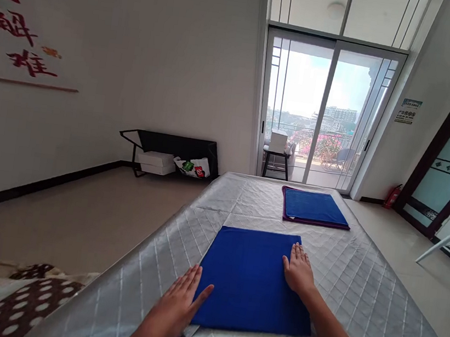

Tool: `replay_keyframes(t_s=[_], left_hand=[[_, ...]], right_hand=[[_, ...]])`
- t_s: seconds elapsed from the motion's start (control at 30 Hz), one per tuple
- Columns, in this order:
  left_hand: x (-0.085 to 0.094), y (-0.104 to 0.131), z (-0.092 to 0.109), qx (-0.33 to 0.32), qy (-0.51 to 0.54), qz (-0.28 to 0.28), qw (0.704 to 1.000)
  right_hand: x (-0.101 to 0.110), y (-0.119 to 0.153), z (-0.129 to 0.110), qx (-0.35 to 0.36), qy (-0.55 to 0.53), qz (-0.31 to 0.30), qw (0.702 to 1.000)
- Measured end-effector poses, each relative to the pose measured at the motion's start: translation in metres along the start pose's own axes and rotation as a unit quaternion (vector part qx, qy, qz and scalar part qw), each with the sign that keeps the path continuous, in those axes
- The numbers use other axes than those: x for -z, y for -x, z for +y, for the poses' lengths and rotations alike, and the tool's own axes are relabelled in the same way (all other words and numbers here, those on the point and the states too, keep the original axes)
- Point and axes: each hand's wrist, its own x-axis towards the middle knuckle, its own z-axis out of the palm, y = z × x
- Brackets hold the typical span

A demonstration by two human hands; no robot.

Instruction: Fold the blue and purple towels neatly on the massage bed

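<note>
A blue cloth [249, 282], folded into a flat rectangle, lies on the silver quilted table cover [163, 260]. My left hand [178, 303] rests at its left edge with the fingers spread and the thumb on the cloth. On the right edge, my right hand [298, 267] lies flat, fingers stretched out. Neither hand grips anything. A small pale tag [190, 331] sticks out beneath the near left corner, beside my left hand. Farther back, a second folded blue cloth [315, 207] lies on a purple one [339, 225].
Brown polka-dot fabric [30, 306] is at the lower left. A black rack [176, 144] with white boxes [156, 163] and a bag stands by the wall. Beyond the table is a sliding glass door [297, 89]. White stool legs [447, 242] stand at the right.
</note>
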Motion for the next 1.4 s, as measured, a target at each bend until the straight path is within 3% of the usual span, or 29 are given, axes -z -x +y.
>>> replay_keyframes(t_s=[0.1, 0.2, 0.33, 0.43, 0.53, 0.63, 0.73, 0.83, 0.9, 1.07, 1.23, 1.4], left_hand=[[0.023, -0.027, 0.028, -0.002, 0.010, -0.022, 1.000], [0.034, -0.067, 0.090, -0.124, 0.044, -0.039, 0.991], [0.025, -0.106, 0.171, -0.249, 0.057, -0.040, 0.966], [0.015, -0.117, 0.190, -0.281, 0.057, -0.038, 0.957], [0.010, -0.120, 0.163, -0.249, 0.049, -0.066, 0.965], [0.012, -0.126, 0.103, -0.180, 0.022, -0.087, 0.979], [0.009, -0.132, 0.038, -0.091, 0.004, -0.069, 0.993], [0.001, -0.135, -0.001, -0.053, 0.011, -0.055, 0.997], [-0.003, -0.134, -0.008, -0.050, 0.014, -0.052, 0.997], [-0.005, -0.133, 0.004, -0.050, 0.008, -0.027, 0.998], [-0.010, -0.136, 0.003, -0.062, 0.008, -0.019, 0.998], [-0.009, -0.136, 0.003, -0.061, 0.014, -0.019, 0.998]], right_hand=[[-0.009, 0.000, 0.004, 0.005, 0.001, 0.018, 1.000], [-0.012, 0.000, 0.006, 0.011, 0.001, 0.021, 1.000], [-0.014, -0.002, 0.009, 0.025, 0.004, 0.020, 0.999], [-0.016, -0.002, 0.009, 0.033, 0.008, 0.015, 0.999], [-0.016, -0.001, 0.008, 0.017, 0.000, 0.013, 1.000], [-0.015, 0.000, 0.006, 0.009, -0.018, 0.008, 1.000], [-0.015, 0.000, 0.007, 0.008, -0.018, 0.004, 1.000], [-0.014, 0.001, 0.007, 0.007, -0.003, 0.001, 1.000], [-0.011, 0.002, 0.007, 0.005, 0.010, -0.006, 1.000], [-0.003, 0.001, 0.007, -0.005, 0.042, -0.023, 0.999], [0.011, -0.018, 0.010, 0.008, 0.065, -0.072, 0.995], [0.014, -0.039, 0.005, 0.010, 0.048, -0.011, 0.999]])
